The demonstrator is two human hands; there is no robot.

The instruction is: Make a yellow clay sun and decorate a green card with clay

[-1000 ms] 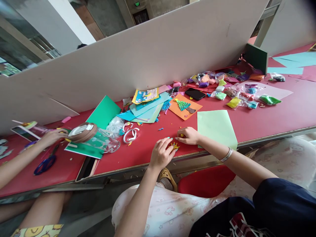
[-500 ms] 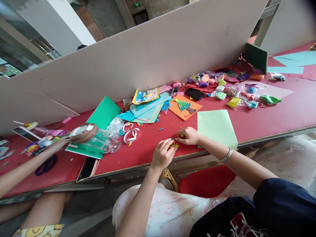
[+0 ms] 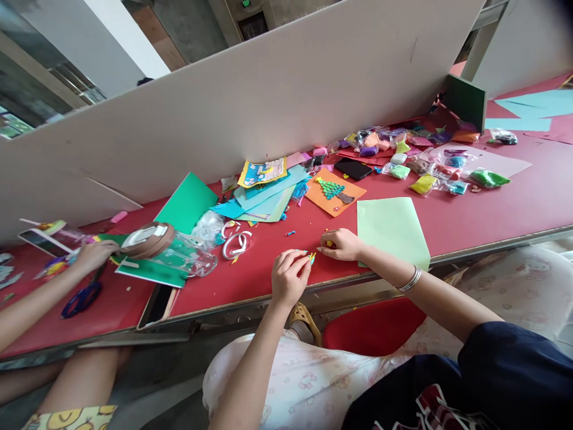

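Note:
My left hand [image 3: 289, 278] is above the table's front edge, thumb and fingers pinching a small piece of yellow clay [image 3: 312, 257]. Close by on the right, my right hand [image 3: 342, 243] is closed with its fingers curled; a bit of yellow shows at them, mostly hidden. A pale green sheet of paper [image 3: 391, 230] lies beside and partly under my right wrist. Beyond the hands is an orange card [image 3: 329, 205] bearing a green clay tree [image 3: 330, 189] with a brown trunk.
Bagged clay [image 3: 423, 184] in many colours crowds the right back, near a black phone [image 3: 353, 168]. Stacked papers [image 3: 268, 203] and a clear jug with a brown lid [image 3: 179, 251] are to the left. Another person's hand [image 3: 96, 255] is behind the jug.
My left hand has drawn slightly left, away from my right hand, with yellow clay between its fingertips. My right hand has barely moved. The other person's hand has shifted left from the jug.

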